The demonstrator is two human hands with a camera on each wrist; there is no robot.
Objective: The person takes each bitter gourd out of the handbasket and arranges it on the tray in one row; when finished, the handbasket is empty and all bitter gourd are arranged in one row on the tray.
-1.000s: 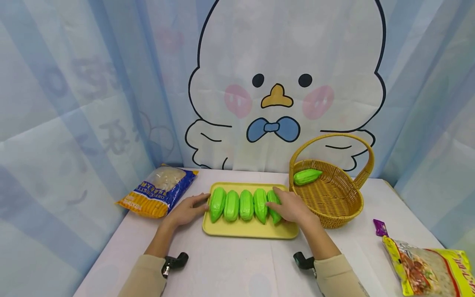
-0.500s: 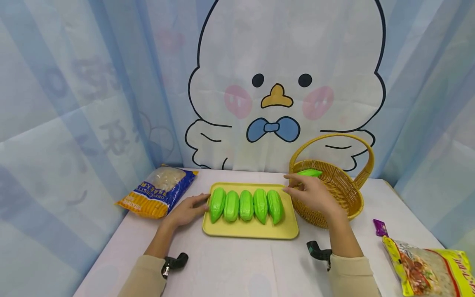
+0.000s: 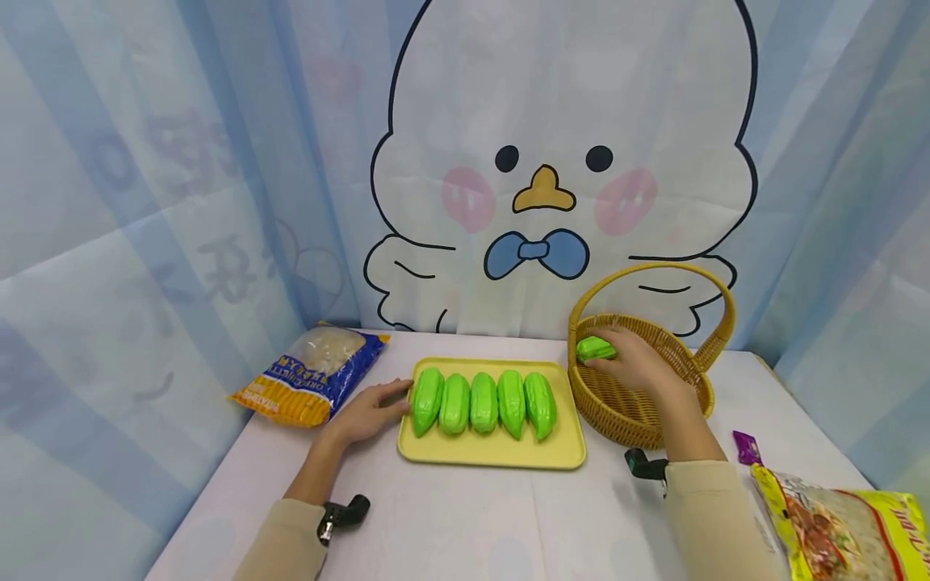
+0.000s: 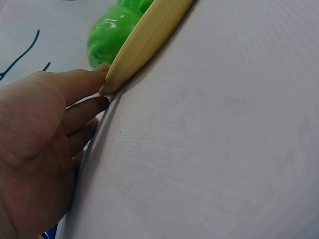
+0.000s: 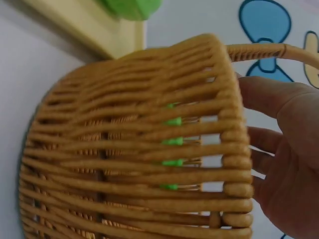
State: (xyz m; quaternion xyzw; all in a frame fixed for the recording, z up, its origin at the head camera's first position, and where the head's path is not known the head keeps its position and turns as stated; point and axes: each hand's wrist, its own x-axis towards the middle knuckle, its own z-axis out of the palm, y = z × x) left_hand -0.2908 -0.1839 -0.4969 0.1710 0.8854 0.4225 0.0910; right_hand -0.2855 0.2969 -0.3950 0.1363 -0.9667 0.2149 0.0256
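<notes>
Five-ish is avoided here: several green ridged toy vegetables point(image 3: 483, 402) lie side by side on a yellow tray point(image 3: 494, 456). My left hand point(image 3: 370, 413) rests at the tray's left edge, its fingers touching the rim, as the left wrist view also shows. Inside the wicker basket point(image 3: 617, 411), one more green ridged vegetable point(image 3: 594, 349) lies against the left wall. My right hand point(image 3: 639, 363) reaches into the basket, thumb and fingers on either side of that vegetable's right end. In the right wrist view the basket wall hides the fingertips.
A blue and orange bag point(image 3: 312, 375) lies left of the tray. At the right are a small purple packet point(image 3: 747, 448) and a yellow food bag point(image 3: 835, 524). The basket's handle point(image 3: 654, 268) arches above my right hand. A printed curtain stands behind.
My right hand has left the rightmost vegetable on the tray and moved right into the basket, onto the vegetable there. My left hand has stayed at the tray edge.
</notes>
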